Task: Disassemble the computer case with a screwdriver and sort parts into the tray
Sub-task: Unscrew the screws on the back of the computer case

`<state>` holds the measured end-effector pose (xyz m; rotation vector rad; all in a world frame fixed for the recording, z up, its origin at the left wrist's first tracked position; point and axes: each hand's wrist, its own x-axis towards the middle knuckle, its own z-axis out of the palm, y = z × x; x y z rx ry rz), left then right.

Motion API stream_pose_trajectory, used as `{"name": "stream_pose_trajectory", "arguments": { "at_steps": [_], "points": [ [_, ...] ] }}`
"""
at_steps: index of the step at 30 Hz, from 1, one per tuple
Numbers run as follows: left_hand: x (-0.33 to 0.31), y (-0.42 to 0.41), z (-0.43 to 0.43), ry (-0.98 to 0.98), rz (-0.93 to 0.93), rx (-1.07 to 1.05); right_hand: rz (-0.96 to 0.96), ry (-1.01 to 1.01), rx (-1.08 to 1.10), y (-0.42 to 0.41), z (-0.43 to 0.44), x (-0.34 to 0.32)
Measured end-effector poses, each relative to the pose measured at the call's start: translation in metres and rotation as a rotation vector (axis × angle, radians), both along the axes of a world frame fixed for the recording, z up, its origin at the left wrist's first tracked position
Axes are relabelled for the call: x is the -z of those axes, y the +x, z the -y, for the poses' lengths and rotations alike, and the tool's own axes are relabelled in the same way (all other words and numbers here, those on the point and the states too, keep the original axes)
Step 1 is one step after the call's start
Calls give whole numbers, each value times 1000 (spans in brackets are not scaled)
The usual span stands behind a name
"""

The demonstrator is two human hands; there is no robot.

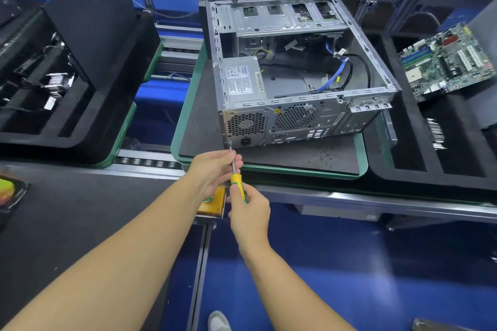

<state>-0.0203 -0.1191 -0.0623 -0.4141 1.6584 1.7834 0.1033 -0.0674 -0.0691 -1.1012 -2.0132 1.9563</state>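
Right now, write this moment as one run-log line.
phase: screw removal | right hand: grips screwdriver handle | left hand: pinches shaft | tip: computer case rear lower corner | motherboard: on right foam tray

A roller conveyor [150, 162] ran across the middle of the frame from left to right. At centre it bore a green-rimmed pallet [361, 158] with a dark mat, and the open computer case [295, 115] stood directly on that mat, toward its far side. At the left, a left foam tray [88, 126] on another green-rimmed base held small parts and cables in its recesses. At the right edge, a right foam tray [403, 142] carried a motherboard [446, 62] across its upper part. In the lower left lay a dark bench [80, 209] with a colourful object [8, 192] at the frame's edge. Blue floor [376, 263] filled the lower right.
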Motion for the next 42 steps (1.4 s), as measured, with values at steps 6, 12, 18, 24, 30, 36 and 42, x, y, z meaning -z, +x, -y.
{"name": "stream_pose_trajectory", "arguments": {
  "at_steps": [6,12,18,24,30,36,42],
  "points": [
    [6,17,17,-56,56,297,93,-274,-46,-1,-12,1],
    [0,20,20,-77,-2,319,126,-53,-119,-1,-15,3],
    [0,25,18,-44,44,180,151,-436,-14,7,-16,4],
    [3,25,23,7,93,130,42,-1017,84,32,-12,11],
    [5,31,31,126,136,150,-67,-809,130,32,-5,9],
    [0,43,30,-16,108,378,38,-231,26,29,4,-4],
    [-14,43,24,40,178,295,4,-630,107,30,1,-16]
  ]
}}
